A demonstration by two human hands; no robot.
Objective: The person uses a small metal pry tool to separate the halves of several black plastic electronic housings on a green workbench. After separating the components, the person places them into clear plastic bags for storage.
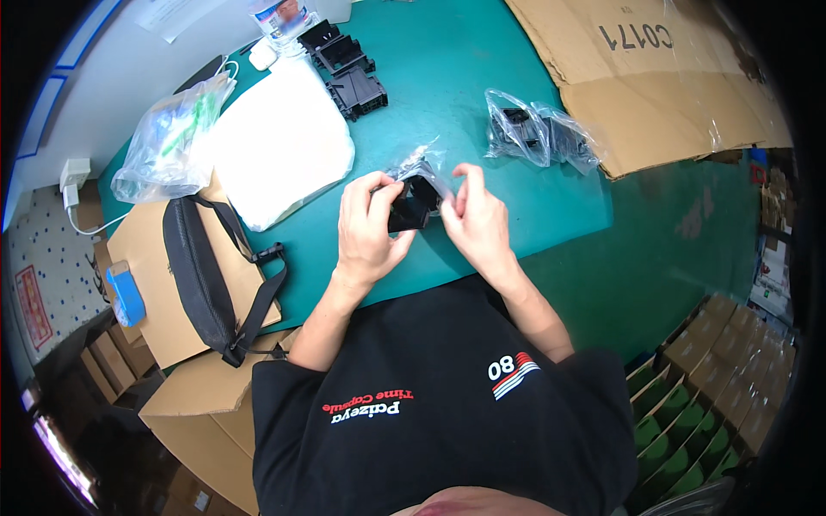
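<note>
My left hand (pixel 365 230) is closed around the side of a glossy black plastic part (pixel 411 206), held just above the green table in front of my body. A crinkled clear plastic bag (pixel 428 160) covers the far side of that part. Against the bag's right edge, the curled fingers of my right hand (pixel 478 225) pinch the film. Further right on the table, more black parts (pixel 521 126) lie wrapped in clear bags. Bare black plastic parts (pixel 354 89) stand in a row at the back, beside a white sheet-like bag (pixel 288 142).
A large cardboard sheet (pixel 637 95) covers the table's (pixel 439 64) far right. At left are a black waist bag (pixel 200 275), a clear bag with green contents (pixel 176 133) and a blue tape roll (pixel 126 294). A bottle (pixel 282 21) stands behind. Partitioned boxes (pixel 688 421) sit lower right.
</note>
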